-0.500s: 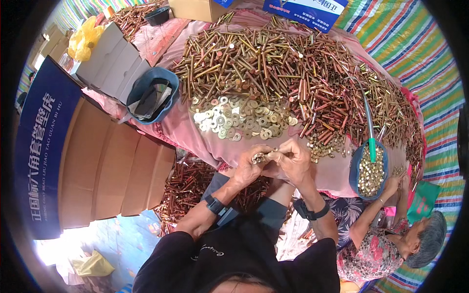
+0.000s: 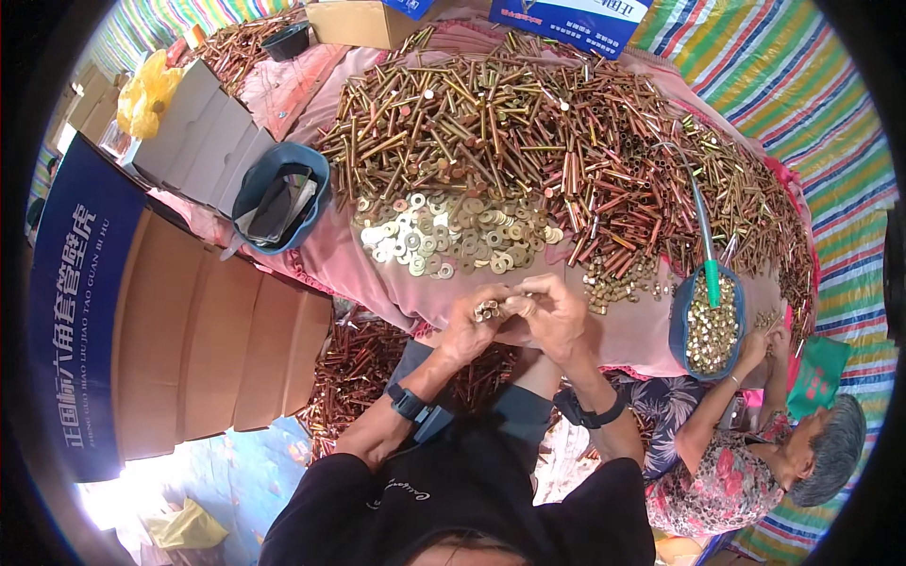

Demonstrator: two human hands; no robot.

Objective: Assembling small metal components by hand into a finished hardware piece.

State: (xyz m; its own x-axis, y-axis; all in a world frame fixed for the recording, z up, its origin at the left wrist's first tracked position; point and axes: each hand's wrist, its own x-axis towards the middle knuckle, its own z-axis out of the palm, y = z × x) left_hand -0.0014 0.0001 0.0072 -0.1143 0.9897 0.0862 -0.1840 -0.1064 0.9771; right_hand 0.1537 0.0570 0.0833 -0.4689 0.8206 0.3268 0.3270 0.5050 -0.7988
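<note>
In front of my body, over the near edge of the pink cloth, my two hands meet. My left hand (image 2: 467, 325) is closed around a small bunch of brass-coloured bolts (image 2: 487, 309), whose ends poke out between thumb and fingers. My right hand (image 2: 555, 316) is pinched against the left fingertips; whatever lies in that pinch is hidden. Flat metal washers (image 2: 453, 231) lie spread just beyond my hands. Past them is a heap of long brassy and reddish bolts and sleeves (image 2: 472, 113). Small hex nuts (image 2: 613, 283) sit loose beside my right hand.
A blue basket of nuts (image 2: 713, 330) with a green-ended tube stands at the right, near a co-worker's hands (image 2: 764, 344). Another blue basket (image 2: 316, 203) holds dark items at the left. Cardboard boxes (image 2: 208, 330) line the left. More bolts (image 2: 359, 377) lie below the cloth.
The view has shifted slightly. My right fingers have closed in at the left hand, and the small tubular piece that showed between them is now covered.
</note>
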